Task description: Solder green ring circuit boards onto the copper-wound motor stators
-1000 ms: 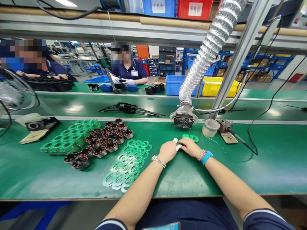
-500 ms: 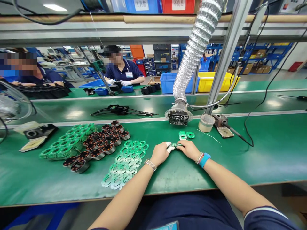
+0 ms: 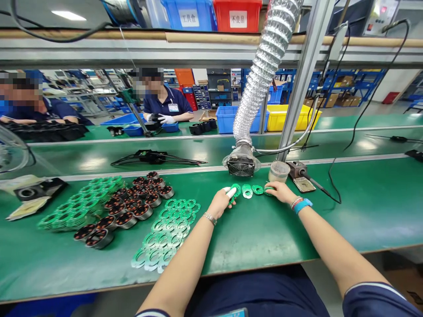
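Note:
My left hand, with white finger cots on its fingertips, pinches a green ring-shaped circuit board. My right hand has its fingertips on another green ring board. Between the hands, two more rings lie in a loose row on the green mat. Left of my arm, a spread of green rings lies beside several copper-wound motor parts with dark tops. A further overlapping spread of rings lies beyond them.
Just beyond my right hand stand a small flux pot, a soldering iron and its stand. A fume-extractor fan with a silver duct sits behind the rings. Black wire harnesses lie on the far belt, where a gloved co-worker sits.
My hands have moved apart, from holding a narrow bundle of rings close together to either end of a loose row of rings. The camera view has also shifted slightly.

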